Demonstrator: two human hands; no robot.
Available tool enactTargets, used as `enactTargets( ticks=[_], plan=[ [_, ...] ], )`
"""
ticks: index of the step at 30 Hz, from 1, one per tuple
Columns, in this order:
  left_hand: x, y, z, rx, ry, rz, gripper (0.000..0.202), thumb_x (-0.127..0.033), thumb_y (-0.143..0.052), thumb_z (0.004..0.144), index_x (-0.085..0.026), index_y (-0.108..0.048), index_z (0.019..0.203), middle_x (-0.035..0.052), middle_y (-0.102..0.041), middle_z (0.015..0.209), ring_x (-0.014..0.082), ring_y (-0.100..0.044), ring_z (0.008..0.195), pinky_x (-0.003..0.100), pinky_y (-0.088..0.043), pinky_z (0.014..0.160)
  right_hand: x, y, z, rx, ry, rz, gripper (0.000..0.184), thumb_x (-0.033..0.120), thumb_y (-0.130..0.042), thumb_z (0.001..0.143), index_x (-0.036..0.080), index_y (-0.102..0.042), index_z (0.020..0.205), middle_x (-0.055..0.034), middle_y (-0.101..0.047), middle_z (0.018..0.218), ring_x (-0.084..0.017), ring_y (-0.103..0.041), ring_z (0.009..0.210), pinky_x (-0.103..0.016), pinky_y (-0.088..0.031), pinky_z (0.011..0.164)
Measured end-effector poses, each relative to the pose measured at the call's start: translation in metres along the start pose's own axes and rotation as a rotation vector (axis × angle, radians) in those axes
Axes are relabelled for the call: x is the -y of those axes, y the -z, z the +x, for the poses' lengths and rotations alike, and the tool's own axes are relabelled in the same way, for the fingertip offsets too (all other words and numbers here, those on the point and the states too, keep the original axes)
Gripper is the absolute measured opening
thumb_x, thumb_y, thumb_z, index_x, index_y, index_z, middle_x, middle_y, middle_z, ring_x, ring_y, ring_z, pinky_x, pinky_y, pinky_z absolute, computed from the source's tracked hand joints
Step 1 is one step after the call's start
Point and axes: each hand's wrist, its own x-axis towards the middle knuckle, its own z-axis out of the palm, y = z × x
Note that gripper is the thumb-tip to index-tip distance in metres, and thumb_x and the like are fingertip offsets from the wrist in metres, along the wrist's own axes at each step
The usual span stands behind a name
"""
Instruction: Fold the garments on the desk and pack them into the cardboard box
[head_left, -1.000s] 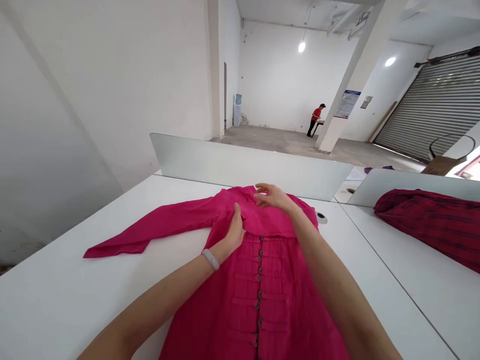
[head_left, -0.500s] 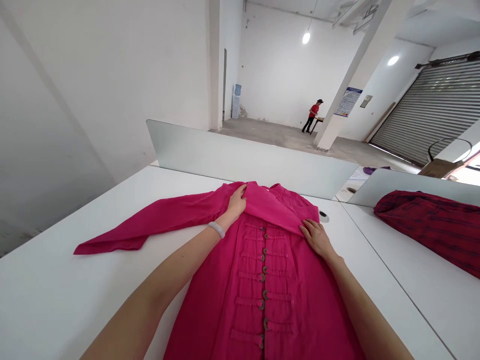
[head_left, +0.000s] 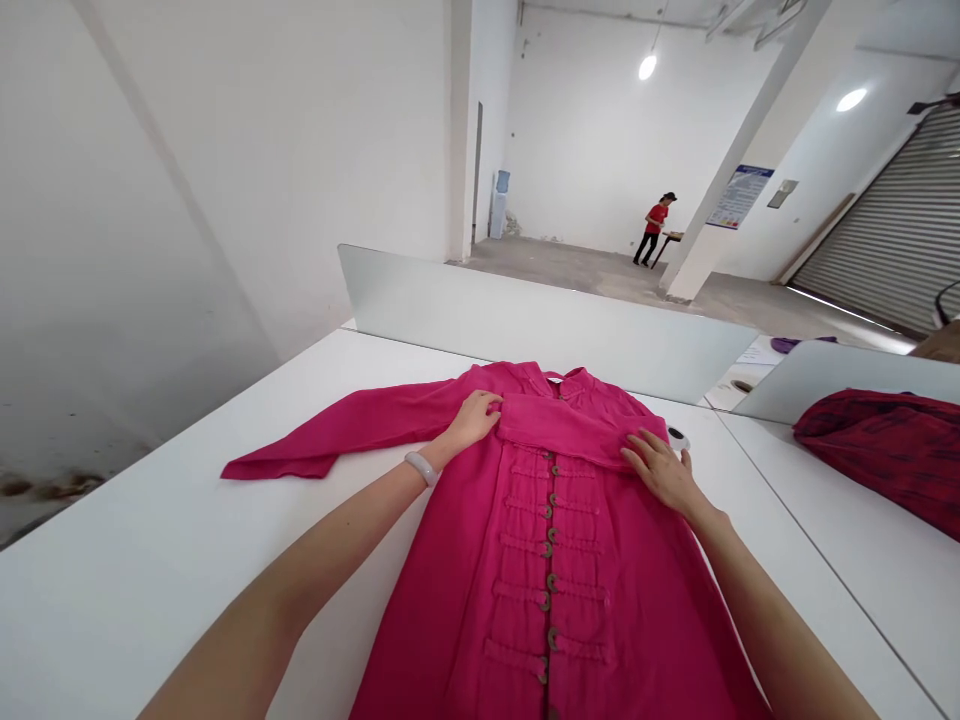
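A bright pink button-front garment lies flat on the white table, collar away from me, with one sleeve stretched out to the left and the other folded across the chest. My left hand, with a pale bracelet on the wrist, rests on the left shoulder of the garment, fingers curled on the folded edge. Flat on the right side of the chest lies my right hand, its fingers stretched over the end of the folded sleeve.
A grey divider panel stands along the table's far edge. A dark red plaid cloth lies on the neighbouring table to the right. Far off, a person in a red top stands by a pillar.
The right hand went from the collar to the right side of the chest. The folded sleeve now lies flatter across the chest. My view shifted left.
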Motion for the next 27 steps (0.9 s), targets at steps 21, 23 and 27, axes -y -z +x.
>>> enactTargets(
  ticks=[21, 23, 27],
  plan=[
    [0.156, 0.204, -0.179, -0.004, 0.577, 0.516, 0.050, -0.046, -0.052, 0.071, -0.017, -0.061, 0.110, 0.0130, -0.060, 0.119, 0.0330, -0.055, 0.109, 0.037, -0.044, 0.085, 0.093, -0.007, 0.027, -0.199, 0.306, 0.311, 0.053, 0.052, -0.027, 0.093, 0.020, -0.054, 0.125, -0.0109, -0.053, 0.132, -0.026, -0.046, 0.124, -0.053, -0.027, 0.108],
    [0.147, 0.207, -0.172, -0.053, 0.568, 0.464, 0.031, -0.028, -0.048, 0.071, -0.018, -0.062, 0.097, 0.0092, -0.065, 0.103, 0.0277, -0.060, 0.098, 0.033, -0.045, 0.080, 0.106, 0.002, 0.024, -0.210, 0.344, 0.373, 0.051, 0.052, -0.030, 0.093, 0.019, -0.057, 0.121, -0.0114, -0.056, 0.128, -0.026, -0.049, 0.120, -0.051, -0.031, 0.106],
    [0.100, 0.233, -0.121, -0.339, 0.500, 0.474, 0.027, -0.009, -0.042, 0.070, -0.019, -0.059, 0.089, 0.0077, -0.066, 0.094, 0.0255, -0.060, 0.093, 0.034, -0.045, 0.079, 0.123, 0.031, 0.018, -0.181, 0.355, 0.558, 0.048, 0.052, -0.037, 0.091, 0.017, -0.062, 0.112, -0.0119, -0.062, 0.118, -0.024, -0.055, 0.113, -0.044, -0.040, 0.101]
  ],
)
